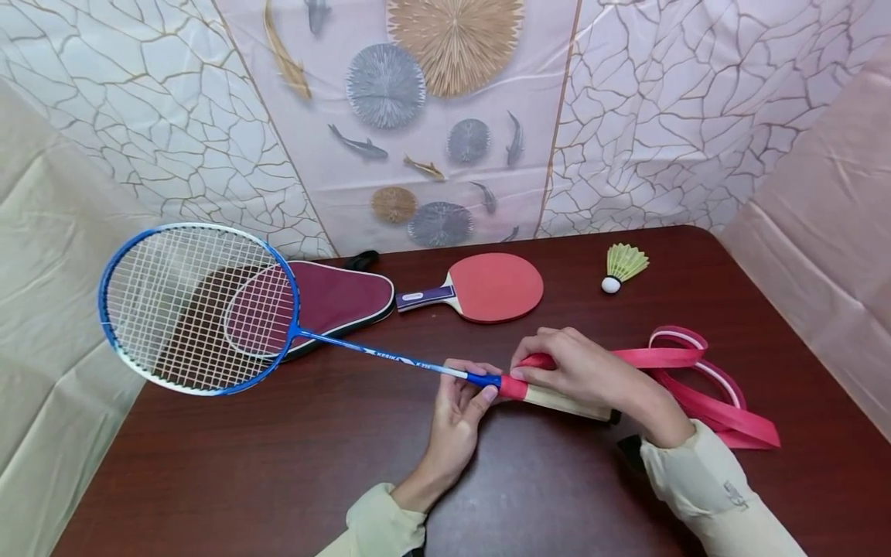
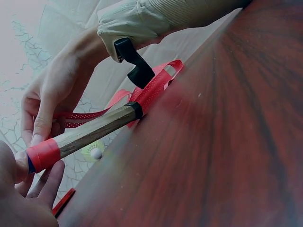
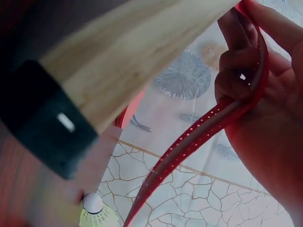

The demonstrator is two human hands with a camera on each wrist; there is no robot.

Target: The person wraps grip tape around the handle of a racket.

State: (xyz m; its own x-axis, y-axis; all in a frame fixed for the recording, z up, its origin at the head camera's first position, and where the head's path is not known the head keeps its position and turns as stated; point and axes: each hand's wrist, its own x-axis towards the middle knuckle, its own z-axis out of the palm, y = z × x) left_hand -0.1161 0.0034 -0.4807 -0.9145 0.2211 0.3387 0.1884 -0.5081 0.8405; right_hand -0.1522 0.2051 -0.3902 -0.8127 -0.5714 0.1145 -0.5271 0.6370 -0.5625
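Note:
A blue and white badminton racket is held over the table, its strung head to the left. My left hand grips it at the blue cone above the handle. Bare wood shows along most of the handle, down to a black end cap. Red grip tape is wrapped round the handle's top end. My right hand pinches the tape close to that wrap. From this hand the perforated strip runs on, and its loose length lies in loops on the table at right.
A red table tennis bat lies behind the racket shaft. Left of it is a maroon bat case, partly behind the racket's strings. A yellow shuttlecock with a white tip rests at the back right. Patterned cloth hangs behind the table.

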